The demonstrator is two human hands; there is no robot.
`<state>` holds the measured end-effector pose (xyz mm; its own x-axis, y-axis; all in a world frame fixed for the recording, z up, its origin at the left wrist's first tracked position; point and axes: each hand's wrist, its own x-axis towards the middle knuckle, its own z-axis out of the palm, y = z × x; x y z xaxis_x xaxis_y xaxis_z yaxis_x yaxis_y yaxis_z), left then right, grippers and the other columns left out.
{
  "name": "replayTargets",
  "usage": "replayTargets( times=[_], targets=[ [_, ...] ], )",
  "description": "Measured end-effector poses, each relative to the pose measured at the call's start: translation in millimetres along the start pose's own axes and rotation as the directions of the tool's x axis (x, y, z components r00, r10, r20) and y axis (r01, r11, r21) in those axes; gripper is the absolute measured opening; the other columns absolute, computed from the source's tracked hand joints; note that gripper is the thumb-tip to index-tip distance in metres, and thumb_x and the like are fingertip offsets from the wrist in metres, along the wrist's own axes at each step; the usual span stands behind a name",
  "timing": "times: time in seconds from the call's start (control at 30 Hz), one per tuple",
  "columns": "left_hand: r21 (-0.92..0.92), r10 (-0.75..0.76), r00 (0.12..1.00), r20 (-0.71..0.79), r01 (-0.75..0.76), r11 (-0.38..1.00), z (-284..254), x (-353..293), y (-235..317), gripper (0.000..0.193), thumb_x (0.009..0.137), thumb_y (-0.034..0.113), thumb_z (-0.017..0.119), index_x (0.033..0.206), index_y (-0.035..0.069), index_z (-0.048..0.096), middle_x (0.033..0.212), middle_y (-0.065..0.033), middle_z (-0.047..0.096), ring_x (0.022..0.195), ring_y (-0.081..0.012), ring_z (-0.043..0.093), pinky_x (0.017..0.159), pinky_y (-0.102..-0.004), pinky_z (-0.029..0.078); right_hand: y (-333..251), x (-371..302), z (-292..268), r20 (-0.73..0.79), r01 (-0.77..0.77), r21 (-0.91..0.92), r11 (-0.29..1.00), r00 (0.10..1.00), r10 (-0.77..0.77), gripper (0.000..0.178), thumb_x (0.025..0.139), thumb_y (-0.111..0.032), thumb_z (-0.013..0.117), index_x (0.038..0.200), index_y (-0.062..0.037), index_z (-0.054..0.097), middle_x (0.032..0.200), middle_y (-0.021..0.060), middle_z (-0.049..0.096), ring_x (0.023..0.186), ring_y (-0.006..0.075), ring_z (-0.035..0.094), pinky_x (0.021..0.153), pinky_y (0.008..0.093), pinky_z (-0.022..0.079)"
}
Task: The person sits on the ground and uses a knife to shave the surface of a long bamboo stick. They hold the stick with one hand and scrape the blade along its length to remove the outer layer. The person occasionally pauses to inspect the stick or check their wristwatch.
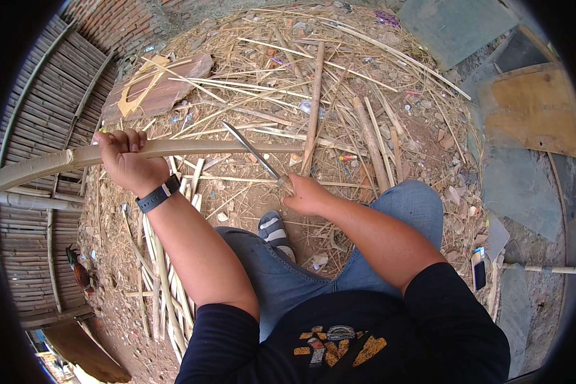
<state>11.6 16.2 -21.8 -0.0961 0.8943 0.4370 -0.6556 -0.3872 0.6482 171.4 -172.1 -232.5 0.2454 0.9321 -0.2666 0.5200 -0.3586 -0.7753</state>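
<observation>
A long pale bamboo strip (195,148) stretches from the left edge to the middle of the view. My left hand (129,160) is closed around it, fingers curled over its far side, with a dark watch (159,194) on that wrist. My right hand (306,194) grips a knife (253,150) by its handle. The blade points up and to the left and crosses over the strip; whether it touches the strip I cannot tell. Below the hands are my legs in blue jeans (400,214) and one sandalled foot (275,233).
Bamboo sticks (313,105) and dry shavings litter the dirt floor. Split strips (163,281) lie beside my left leg. A brown board (192,72) is at the far left, a bamboo wall (32,128) at left. A phone (479,272) and sheet panels (525,185) are at right; a chicken (79,270) stands lower left.
</observation>
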Motion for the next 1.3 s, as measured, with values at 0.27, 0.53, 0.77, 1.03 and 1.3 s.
replayTargets(
  times=[0.27,0.53,0.77,1.03,1.3],
  targets=[
    [0.013,0.012,1.000,-0.007,-0.012,1.000,-3.0,1.9,-1.4,0.033,0.098,0.034,0.057,0.073,0.015,0.046,0.062,0.0029,0.038,0.054,-0.0099,0.033,0.053,-0.0270,0.029,0.1,-0.3,-0.5,0.007,-0.002,-0.011,1.000,1.000,0.002,0.044,0.078,-0.025,0.069,0.105,0.0050,0.051,0.098,0.0290,0.063,0.096,0.0428,0.063,0.083,0.0472,0.050],
    [0.013,0.010,1.000,0.009,-0.010,1.000,-5.5,2.6,-1.3,0.033,0.098,0.034,0.057,0.074,0.014,0.046,0.063,0.0030,0.037,0.055,-0.0098,0.033,0.054,-0.0267,0.029,-12.9,-4.8,-6.1,0.023,-0.035,0.024,0.999,0.999,0.035,0.044,0.077,-0.024,0.069,0.104,0.0058,0.052,0.098,0.0301,0.063,0.097,0.0426,0.063,0.083,0.0464,0.050],
    [0.013,0.001,1.000,-0.010,-0.001,1.000,-4.6,1.6,-0.5,0.034,0.098,0.035,0.057,0.073,0.015,0.045,0.063,0.0032,0.036,0.056,-0.0098,0.033,0.054,-0.0268,0.029,-1.8,1.7,-3.9,-0.025,0.013,0.028,1.000,1.000,-0.012,0.051,0.077,-0.023,0.070,0.114,0.0069,0.052,0.102,0.0298,0.064,0.099,0.0416,0.063,0.085,0.0451,0.050],
    [0.003,-0.001,1.000,0.008,0.001,1.000,-5.9,2.8,0.8,0.034,0.099,0.035,0.056,0.075,0.014,0.043,0.063,0.0025,0.035,0.056,-0.0104,0.031,0.055,-0.0270,0.029,-11.6,-1.6,-13.8,0.049,-0.029,0.048,0.998,0.998,0.026,0.062,0.078,-0.024,0.071,0.128,0.0062,0.048,0.105,0.0275,0.064,0.101,0.0405,0.063,0.088,0.0432,0.050],
    [0.017,0.000,1.000,-0.028,0.001,1.000,-2.9,1.5,0.1,0.034,0.099,0.033,0.056,0.074,0.014,0.043,0.062,0.0027,0.032,0.056,-0.0106,0.031,0.055,-0.0269,0.028,-2.5,4.1,-3.6,0.035,0.000,0.019,1.000,0.999,-0.001,0.066,0.080,-0.027,0.073,0.131,0.0061,0.046,0.113,0.0298,0.062,0.107,0.0389,0.061,0.091,0.0403,0.048]
  ],
)
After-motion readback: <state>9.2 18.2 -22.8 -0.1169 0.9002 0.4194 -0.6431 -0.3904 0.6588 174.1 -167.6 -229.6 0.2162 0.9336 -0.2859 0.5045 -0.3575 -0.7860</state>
